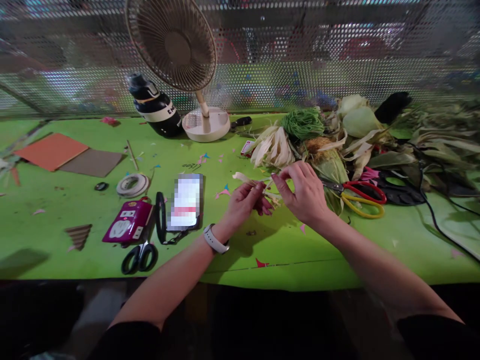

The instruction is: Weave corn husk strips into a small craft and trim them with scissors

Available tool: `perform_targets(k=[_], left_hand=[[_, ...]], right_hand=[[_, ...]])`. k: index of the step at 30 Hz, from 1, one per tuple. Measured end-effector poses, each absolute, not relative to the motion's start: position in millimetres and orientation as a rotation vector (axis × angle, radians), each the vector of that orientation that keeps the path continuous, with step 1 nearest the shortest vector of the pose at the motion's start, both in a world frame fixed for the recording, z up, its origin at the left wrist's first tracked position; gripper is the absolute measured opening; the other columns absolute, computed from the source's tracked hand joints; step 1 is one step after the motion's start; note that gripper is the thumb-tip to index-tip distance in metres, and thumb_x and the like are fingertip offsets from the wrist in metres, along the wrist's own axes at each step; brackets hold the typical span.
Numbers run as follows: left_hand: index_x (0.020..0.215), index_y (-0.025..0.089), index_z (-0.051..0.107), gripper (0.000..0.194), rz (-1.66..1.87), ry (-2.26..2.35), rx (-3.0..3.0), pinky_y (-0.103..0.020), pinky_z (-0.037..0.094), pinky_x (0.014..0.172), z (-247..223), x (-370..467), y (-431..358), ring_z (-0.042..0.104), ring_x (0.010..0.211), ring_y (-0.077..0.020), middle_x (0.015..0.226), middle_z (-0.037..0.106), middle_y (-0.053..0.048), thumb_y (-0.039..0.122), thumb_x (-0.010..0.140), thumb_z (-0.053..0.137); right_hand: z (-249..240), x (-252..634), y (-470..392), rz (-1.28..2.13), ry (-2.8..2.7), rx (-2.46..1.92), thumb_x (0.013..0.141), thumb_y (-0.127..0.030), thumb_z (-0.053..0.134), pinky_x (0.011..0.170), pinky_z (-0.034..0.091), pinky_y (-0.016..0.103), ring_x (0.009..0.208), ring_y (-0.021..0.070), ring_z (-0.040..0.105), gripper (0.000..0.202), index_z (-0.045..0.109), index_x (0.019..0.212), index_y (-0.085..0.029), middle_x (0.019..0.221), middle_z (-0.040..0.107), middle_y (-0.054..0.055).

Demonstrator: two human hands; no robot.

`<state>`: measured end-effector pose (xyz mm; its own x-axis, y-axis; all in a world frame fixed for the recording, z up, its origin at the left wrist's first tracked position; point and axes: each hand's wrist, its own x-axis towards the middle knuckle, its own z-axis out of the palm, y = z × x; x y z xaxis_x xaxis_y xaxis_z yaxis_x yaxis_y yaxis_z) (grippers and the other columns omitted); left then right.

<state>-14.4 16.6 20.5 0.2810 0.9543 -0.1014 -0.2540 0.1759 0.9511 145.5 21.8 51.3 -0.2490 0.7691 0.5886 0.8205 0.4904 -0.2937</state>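
Observation:
My left hand (247,202), with a pale band on its wrist, is closed on a small bundle of pale husk strips (273,198) above the green table. Beside it, to the right, my right hand (301,191) pinches a thin pale strip at the top of the bundle between thumb and forefinger. Behind my hands lie dried corn husks (275,146) and a coil of green string (303,123). Red-and-yellow-handled scissors (362,199) rest to the right of my right hand, their blades against a green husk.
On the green table (225,270) are a phone (185,202), a purple power box (128,221), black scissors (139,257), white tape (132,185), a bottle (159,112) and a fan (206,125). A black cable (437,220) runs along the right.

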Motion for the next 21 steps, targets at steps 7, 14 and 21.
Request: perform_targets(k=[7, 14, 21], left_hand=[[0.081, 0.014, 0.056, 0.037, 1.182, 0.870, 1.018, -0.019, 0.047, 0.042, 17.9, -13.6, 15.6, 0.064, 0.046, -0.0122, 0.058, 0.069, -0.003, 0.050, 0.077, 0.064], [0.081, 0.015, 0.056, 0.035, 1.203, 0.850, 1.060, -0.019, 0.046, 0.040, 20.1, -14.2, 14.4, 0.059, 0.040, -0.0095, 0.051, 0.064, 0.001, 0.049, 0.077, 0.064], [0.083, 0.015, 0.054, 0.034, 1.193, 0.885, 1.075, -0.017, 0.043, 0.035, 20.9, -10.4, 9.1, 0.057, 0.035, -0.0095, 0.050, 0.064, 0.002, 0.045, 0.075, 0.067]], right_hand=[[43.4, 142.1, 21.4, 0.212, -2.199, -1.228, 0.096, -0.039, 0.038, 0.053, 0.028, 0.026, 0.055, 0.0120, 0.042, 0.039, 0.048, 0.065, -0.018, 0.061, 0.051, 0.001], [44.5, 141.0, 22.1, 0.558, -2.121, -1.265, 0.096, -0.041, 0.034, 0.051, 0.030, 0.024, 0.053, 0.0109, 0.042, 0.034, 0.043, 0.070, -0.020, 0.061, 0.047, -0.002], [36.9, 133.6, 21.3, 0.844, -1.710, -1.200, 0.090, -0.044, 0.047, 0.049, 0.032, 0.022, 0.053, 0.0095, 0.039, 0.031, 0.046, 0.071, -0.020, 0.059, 0.042, -0.004]])
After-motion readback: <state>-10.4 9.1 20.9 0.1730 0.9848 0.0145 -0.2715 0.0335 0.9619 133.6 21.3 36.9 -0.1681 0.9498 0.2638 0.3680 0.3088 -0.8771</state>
